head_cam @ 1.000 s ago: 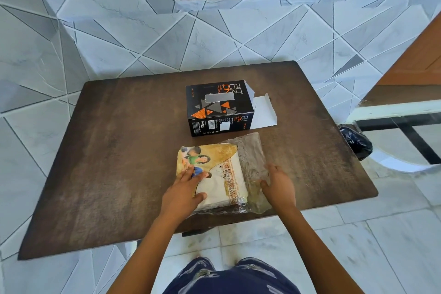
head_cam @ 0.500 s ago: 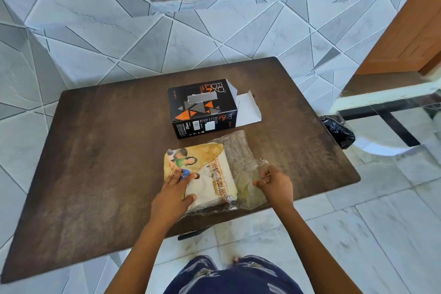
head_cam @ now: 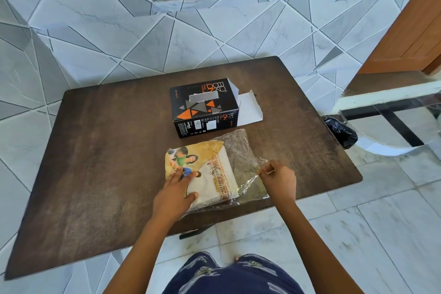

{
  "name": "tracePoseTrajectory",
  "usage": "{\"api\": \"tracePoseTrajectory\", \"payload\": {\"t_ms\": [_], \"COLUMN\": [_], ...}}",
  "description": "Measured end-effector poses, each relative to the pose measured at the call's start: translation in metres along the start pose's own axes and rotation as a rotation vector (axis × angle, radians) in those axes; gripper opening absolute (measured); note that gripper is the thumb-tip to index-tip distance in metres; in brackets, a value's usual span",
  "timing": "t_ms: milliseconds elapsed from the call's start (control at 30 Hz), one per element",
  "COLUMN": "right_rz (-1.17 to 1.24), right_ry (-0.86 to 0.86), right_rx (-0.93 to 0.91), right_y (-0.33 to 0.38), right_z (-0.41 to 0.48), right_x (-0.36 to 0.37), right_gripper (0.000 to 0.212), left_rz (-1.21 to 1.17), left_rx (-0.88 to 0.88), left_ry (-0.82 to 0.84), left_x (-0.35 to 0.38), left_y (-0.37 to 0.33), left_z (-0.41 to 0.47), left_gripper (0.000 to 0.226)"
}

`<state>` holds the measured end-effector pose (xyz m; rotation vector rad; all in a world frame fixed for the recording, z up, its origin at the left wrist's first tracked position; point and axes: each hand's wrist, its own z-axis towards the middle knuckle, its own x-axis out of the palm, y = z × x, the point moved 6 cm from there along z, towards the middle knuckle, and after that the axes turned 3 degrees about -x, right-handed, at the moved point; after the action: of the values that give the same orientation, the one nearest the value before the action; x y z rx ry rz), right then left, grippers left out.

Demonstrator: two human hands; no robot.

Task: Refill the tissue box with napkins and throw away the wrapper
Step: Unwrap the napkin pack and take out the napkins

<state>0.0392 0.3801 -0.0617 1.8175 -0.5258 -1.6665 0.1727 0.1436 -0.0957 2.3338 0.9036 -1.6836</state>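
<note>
Two hands are engaged: the left hand is pressed flat on the napkin pack, while the wrapper is pinched shut in the right hand at the pack's 3 o'clock side. The tissue box, open-flapped, is stood at 12 o'clock on the brown table, with tiled floor around.

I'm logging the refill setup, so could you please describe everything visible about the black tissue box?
The black tissue box is cardboard, printed with orange and grey triangles and white lettering. It stands on the brown table, beyond the napkin pack. A grey slot shows on top. Its right end is open, with white flaps spread onto the table. Neither hand touches it.
</note>
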Motion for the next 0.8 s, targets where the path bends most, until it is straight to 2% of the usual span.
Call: {"api": "tracePoseTrajectory", "payload": {"t_ms": [200,367,533,667,800], "right_rz": [0.271,0.755,0.837,0.841,0.957], "right_ry": [0.013,0.238,0.295,0.272,0.316], "right_rx": [0.074,0.276,0.275,0.195,0.250], "right_y": [0.005,0.005,0.013,0.022,0.020], "right_z": [0.000,0.003,0.009,0.018,0.024], "right_x": [-0.010,0.006,0.014,0.009,0.012], "right_gripper": [0.019,0.018,0.018,0.025,0.019], "left_rz": [-0.002,-0.008,-0.016,-0.080,-0.152], "left_rx": [-0.006,-0.009,0.001,-0.033,-0.069], "left_ry": [0.001,0.001,-0.003,-0.101,-0.115], "left_x": [0.001,0.001,-0.002,-0.013,-0.012], "left_y": [0.000,0.000,0.001,0.004,0.008], "left_z": [-0.001,-0.001,0.000,0.004,0.001], "left_gripper": [0.060,0.061,0.059,0.051,0.053]}}
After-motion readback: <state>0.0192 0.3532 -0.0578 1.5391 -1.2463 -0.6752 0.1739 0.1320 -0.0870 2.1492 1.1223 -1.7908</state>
